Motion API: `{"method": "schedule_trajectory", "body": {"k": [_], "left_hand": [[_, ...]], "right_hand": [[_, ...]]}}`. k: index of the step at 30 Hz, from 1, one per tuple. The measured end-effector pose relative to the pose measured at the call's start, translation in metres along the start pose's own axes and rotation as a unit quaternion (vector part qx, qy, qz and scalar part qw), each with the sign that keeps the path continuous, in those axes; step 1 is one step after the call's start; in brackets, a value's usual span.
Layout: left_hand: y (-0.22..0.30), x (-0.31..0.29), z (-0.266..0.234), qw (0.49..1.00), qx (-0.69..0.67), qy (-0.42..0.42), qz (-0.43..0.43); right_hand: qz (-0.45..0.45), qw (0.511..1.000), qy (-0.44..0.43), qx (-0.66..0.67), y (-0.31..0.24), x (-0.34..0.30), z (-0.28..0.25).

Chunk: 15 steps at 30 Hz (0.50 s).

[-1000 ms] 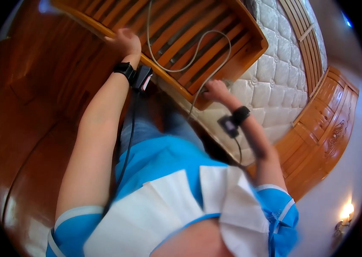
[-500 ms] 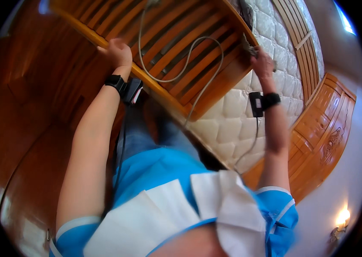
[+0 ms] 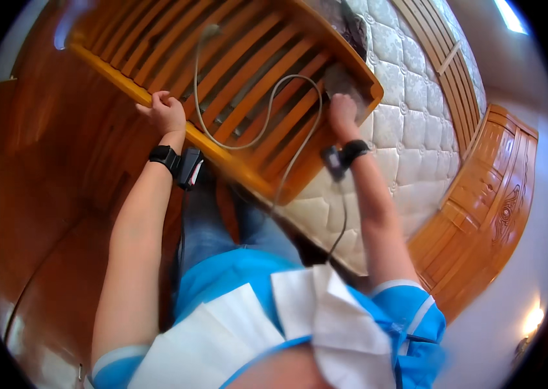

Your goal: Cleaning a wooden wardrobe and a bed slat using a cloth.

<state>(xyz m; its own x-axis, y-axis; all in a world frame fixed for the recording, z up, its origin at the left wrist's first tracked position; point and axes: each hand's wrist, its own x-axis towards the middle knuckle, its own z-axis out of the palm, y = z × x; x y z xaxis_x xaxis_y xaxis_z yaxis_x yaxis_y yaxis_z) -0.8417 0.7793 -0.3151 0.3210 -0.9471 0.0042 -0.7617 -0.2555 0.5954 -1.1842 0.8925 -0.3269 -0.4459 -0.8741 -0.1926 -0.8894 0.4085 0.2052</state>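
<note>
A slatted orange-brown wooden frame [image 3: 267,178] with raised edges stands before me. My left hand [image 3: 167,113] is at its near rail, fingers loosely bent and apart; it holds nothing that I can see. Inside the frame's right end, my right hand [image 3: 344,117] is closed on a grey cloth [image 3: 340,79], pressed against the wood there. The cloth is blurred and partly hidden by the fingers. A pale cord [image 3: 267,120] lies in loops across the slats and hangs over the near rail.
To the right is a bed with a quilted white mattress [image 3: 410,168]. Beyond it are wooden slats [image 3: 439,61] and a carved wooden headboard [image 3: 488,201]. A lit wall lamp [image 3: 533,321] is at lower right. A dark cable runs over the reddish floor [image 3: 47,259] on the left.
My right hand has moved left with the cloth, from the frame's outer right edge to its inside. My left hand has shifted slightly down and left along the rail.
</note>
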Motion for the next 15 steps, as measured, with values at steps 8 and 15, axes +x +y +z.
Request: {"method": "schedule_trajectory", "body": {"k": [8,15], "left_hand": [[-0.007,-0.001,0.004,1.000,-0.005,0.020,-0.001],[-0.013,0.000,0.010,0.999,0.011,0.029,0.011]], "right_hand": [[-0.024,0.987,-0.041,0.156,-0.007,-0.056,-0.019],[0.178,0.724,0.029,0.666,0.072,-0.044,-0.048]]}}
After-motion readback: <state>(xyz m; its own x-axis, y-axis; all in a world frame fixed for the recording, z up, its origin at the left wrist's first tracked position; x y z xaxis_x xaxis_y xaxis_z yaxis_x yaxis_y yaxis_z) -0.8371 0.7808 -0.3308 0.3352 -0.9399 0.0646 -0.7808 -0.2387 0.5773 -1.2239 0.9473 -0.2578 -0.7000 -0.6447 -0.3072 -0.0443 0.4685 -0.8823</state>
